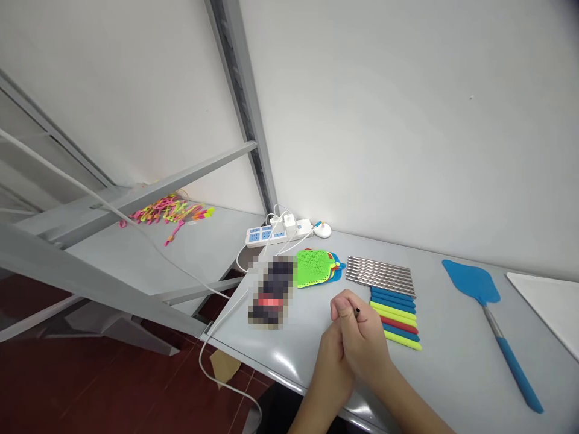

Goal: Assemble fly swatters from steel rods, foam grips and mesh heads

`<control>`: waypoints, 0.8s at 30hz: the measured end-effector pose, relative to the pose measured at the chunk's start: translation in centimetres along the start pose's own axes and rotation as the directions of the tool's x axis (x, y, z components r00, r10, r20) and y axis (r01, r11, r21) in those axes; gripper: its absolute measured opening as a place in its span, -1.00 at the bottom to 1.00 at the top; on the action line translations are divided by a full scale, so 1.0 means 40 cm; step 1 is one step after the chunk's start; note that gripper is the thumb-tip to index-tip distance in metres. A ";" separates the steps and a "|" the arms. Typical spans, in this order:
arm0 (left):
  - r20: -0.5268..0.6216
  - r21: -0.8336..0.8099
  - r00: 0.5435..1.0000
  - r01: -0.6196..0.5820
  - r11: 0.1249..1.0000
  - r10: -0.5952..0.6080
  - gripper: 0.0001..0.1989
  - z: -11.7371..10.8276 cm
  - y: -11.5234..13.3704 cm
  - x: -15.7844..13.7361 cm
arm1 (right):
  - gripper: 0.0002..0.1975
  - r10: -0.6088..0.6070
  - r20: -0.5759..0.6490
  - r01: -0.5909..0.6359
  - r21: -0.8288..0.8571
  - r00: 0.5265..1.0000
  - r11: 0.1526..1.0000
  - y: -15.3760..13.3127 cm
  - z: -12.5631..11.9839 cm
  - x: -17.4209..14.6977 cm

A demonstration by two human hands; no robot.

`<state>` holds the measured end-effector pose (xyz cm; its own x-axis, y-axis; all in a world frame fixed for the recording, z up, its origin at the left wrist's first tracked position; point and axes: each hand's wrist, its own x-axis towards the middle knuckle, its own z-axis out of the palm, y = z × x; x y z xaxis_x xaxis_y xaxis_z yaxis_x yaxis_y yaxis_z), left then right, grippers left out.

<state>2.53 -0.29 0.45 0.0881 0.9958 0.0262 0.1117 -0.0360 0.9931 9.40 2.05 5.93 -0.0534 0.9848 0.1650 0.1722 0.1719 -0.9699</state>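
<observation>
Over the front of the grey table, my left hand [332, 358] and my right hand [368, 340] are pressed together, both closed. The dark round end of a thin tube [357, 312] pokes out of my right fist; its rest is hidden. What my left fingers grip cannot be made out. Just beyond lie several silver metal tubes [380, 276] in a row. Below these, beside my right hand, are blue, yellow and red handle grips [394, 320]. A stack of perforated fly swatter heads [314, 268], green on top, sits farther left. At right rests an assembled blue fly swatter [473, 283].
A blurred dark object [274, 292] lies left of the swatter heads. Behind it stands a power strip [256, 237] with chargers and a white cable [203, 355] drooping over the table edge. Metal shelf posts [246, 90] rise at left. A white tray [549, 307] is far right.
</observation>
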 end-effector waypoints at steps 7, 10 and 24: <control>0.009 0.003 1.000 0.000 1.000 0.000 -0.88 -0.006 0.003 0.000 | -0.63 0.001 0.045 0.000 -0.013 0.999 1.000 0.004 0.002 0.008; 0.009 0.001 1.000 0.000 1.000 0.000 -0.86 -0.008 0.001 -0.001 | -0.63 0.011 0.052 -0.011 -0.008 0.999 1.000 0.004 0.002 0.010; 0.002 -0.019 1.000 -0.019 1.000 0.019 -0.75 -0.010 0.012 0.002 | -0.68 0.017 0.075 -0.017 0.008 0.997 1.000 0.024 0.004 0.002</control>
<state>2.18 -0.20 0.96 0.0923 0.9947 0.0444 0.0912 -0.0529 0.9944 9.40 2.29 5.00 -0.1244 0.9830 0.1350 0.1657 0.1547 -0.9740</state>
